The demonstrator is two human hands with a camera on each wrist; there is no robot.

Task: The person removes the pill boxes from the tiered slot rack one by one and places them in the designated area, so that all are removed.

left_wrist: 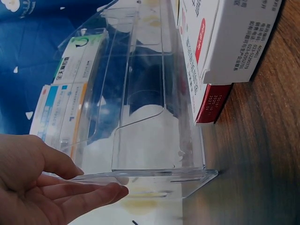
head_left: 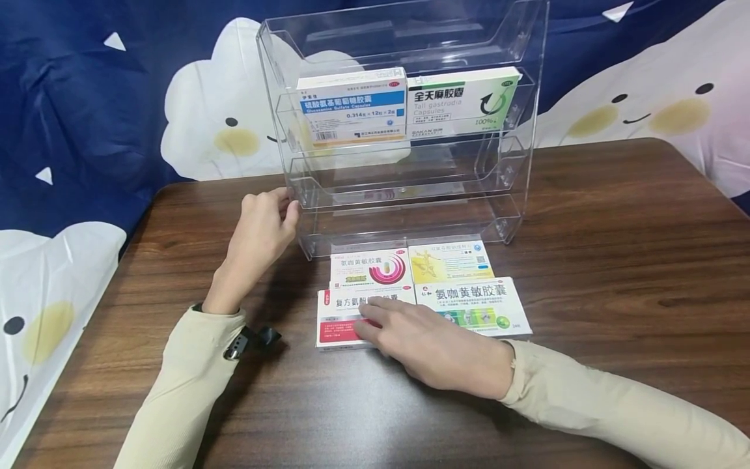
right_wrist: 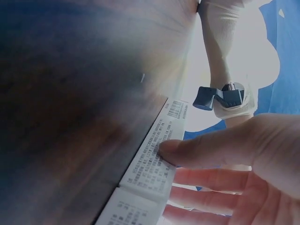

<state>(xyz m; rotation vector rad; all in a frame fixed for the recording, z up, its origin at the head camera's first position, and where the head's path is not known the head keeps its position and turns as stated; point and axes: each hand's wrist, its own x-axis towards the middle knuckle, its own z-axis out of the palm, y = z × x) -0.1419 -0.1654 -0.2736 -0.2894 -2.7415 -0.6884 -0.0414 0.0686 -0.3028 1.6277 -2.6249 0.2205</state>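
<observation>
My left hand (head_left: 261, 228) pinches the left side panel of a clear plastic tiered rack (head_left: 404, 189), thumb on one face and fingers on the other, as the left wrist view shows. My right hand (head_left: 433, 342) rests over a red-and-white medicine box (head_left: 334, 319) lying flat on the table. Its fingertips touch the top of that box, while in the right wrist view the thumb (right_wrist: 173, 152) lies against the printed near side. Beside it lies a white-and-green medicine box (head_left: 469, 299); behind are a pink-ringed box (head_left: 366, 267) and a yellow-and-white box (head_left: 448, 262).
On a middle tier of the rack stand a blue-and-white box (head_left: 354, 111) and a green-and-white box (head_left: 463, 104), side by side. The brown wooden table (head_left: 615, 273) reaches back to a blue cloth (head_left: 176, 39) with white clouds. My left wrist wears a black strap (head_left: 249, 342).
</observation>
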